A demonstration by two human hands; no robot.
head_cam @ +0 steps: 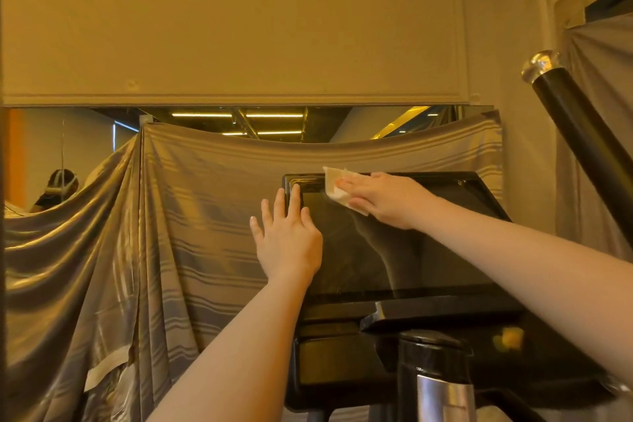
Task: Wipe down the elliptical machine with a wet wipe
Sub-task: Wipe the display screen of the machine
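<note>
Two hands meet the elliptical's console screen [394, 250] — the right hand [383, 199] presses a wet wipe [334, 187] flat on its top-left corner, the left hand [287, 236], fingers straight, braces its left edge.

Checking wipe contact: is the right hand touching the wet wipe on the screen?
Touching. The head view shows the right hand laid flat on the wet wipe, fingers straight, pressing it against the top left corner of the console screen.

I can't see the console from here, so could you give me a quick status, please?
Right hand pressing wet wipe flat on screen, top left corner. Left hand open, bracing screen's left edge. Nothing in the way.
</note>
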